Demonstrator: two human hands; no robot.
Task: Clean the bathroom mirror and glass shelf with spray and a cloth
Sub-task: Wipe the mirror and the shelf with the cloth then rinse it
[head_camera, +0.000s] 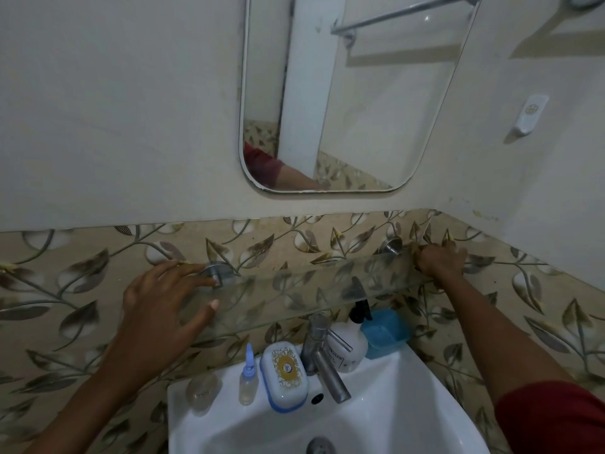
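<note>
Glass shelf (294, 290) bare; we judge shelf-wiping underway. Right hand (440, 262) clenched at its 3 o'clock end, cloth not discernible. Left hand (163, 306) spread flat, steadying 9 o'clock end. Mirror (343, 109) at 12: state unclear.

Very little can be read here. The white spray bottle (348, 350) behind the tap carries a label with dark capital letters, cut off by the tap handle; they look like the end of a word, perhaps "…AYER", but that is not certain. The soap box (284, 375) has a gold round emblem on its lid, too small to read. The white wall hook (530, 115) shows a gold round mark, likewise unreadable.
</note>
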